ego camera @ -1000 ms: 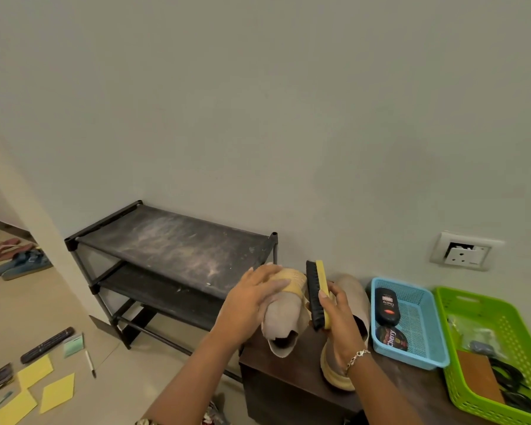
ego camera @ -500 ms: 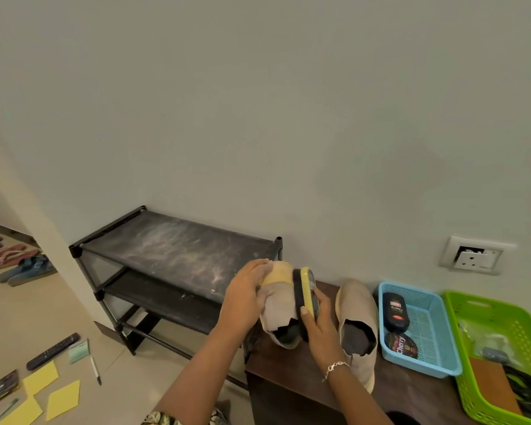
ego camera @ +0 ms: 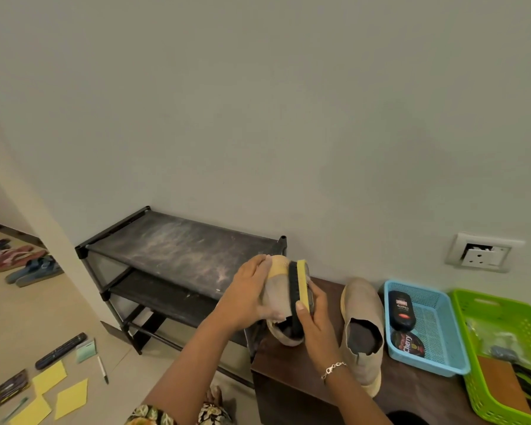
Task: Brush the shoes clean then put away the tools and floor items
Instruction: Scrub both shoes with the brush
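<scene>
My left hand (ego camera: 248,294) grips a beige slip-on shoe (ego camera: 277,299) lifted above the left end of the dark wooden bench (ego camera: 292,372). My right hand (ego camera: 314,314) holds a yellow-backed brush (ego camera: 298,285) with its black bristles pressed against the shoe's upper. The second beige shoe (ego camera: 362,320) lies on the bench just to the right. On the floor at lower left lie yellow sticky notes (ego camera: 51,394), a black remote (ego camera: 60,351), a pen (ego camera: 102,369), a pale green note (ego camera: 86,351) and a dark card (ego camera: 11,388).
A blue basket (ego camera: 436,335) holding shoe polish stands right of the shoes, with a green basket (ego camera: 503,308) of cables beside it. A dusty black shoe rack (ego camera: 178,256) stands left of the bench. Sandals (ego camera: 28,265) lie at far left. A wall socket (ego camera: 482,253) sits above the baskets.
The brush has come from beside the shoe onto its upper and slid along it. The view has shifted slightly, and the second shoe is now fully uncovered.
</scene>
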A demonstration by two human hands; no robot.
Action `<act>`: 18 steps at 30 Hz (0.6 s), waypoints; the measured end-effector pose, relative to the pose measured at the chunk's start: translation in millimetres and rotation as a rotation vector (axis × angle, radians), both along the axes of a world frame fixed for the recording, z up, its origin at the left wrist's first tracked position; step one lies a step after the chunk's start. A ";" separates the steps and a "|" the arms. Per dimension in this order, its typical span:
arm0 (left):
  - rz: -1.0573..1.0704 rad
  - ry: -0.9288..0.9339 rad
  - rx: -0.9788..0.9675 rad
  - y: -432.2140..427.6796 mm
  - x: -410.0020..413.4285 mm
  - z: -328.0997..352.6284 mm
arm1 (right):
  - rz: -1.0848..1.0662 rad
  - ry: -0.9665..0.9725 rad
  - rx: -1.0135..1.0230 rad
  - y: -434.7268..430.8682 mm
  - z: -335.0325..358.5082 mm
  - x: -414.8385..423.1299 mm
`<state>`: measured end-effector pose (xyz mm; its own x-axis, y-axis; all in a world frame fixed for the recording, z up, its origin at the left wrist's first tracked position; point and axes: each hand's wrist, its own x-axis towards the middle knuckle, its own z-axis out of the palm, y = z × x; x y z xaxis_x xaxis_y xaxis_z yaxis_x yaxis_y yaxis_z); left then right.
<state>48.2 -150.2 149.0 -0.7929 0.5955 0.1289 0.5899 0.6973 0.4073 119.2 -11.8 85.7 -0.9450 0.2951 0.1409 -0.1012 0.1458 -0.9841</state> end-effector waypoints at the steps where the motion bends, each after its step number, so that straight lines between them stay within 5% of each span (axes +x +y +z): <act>1: 0.004 0.009 -0.011 0.9 1.3 0.4 | 0.010 0.004 0.019 -1.5 0.2 1.2; 5: 0.014 0.044 -0.069 3.3 4.3 2.1 | 0.070 0.019 0.124 -5.7 -0.9 5.4; 11: 0.037 0.126 -0.197 0.3 5.0 2.0 | 0.039 -0.067 -0.057 8.5 -7.4 0.6; 18: 0.105 0.205 -0.251 -9.2 4.8 -9.1 | 0.092 0.019 0.113 -17.5 -4.6 -1.6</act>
<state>53.0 -159.4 140.0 -0.8245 0.5452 0.1514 0.5612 0.8222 0.0955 117.7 -29.3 81.0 -0.9643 0.1881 0.1865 -0.1378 0.2452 -0.9596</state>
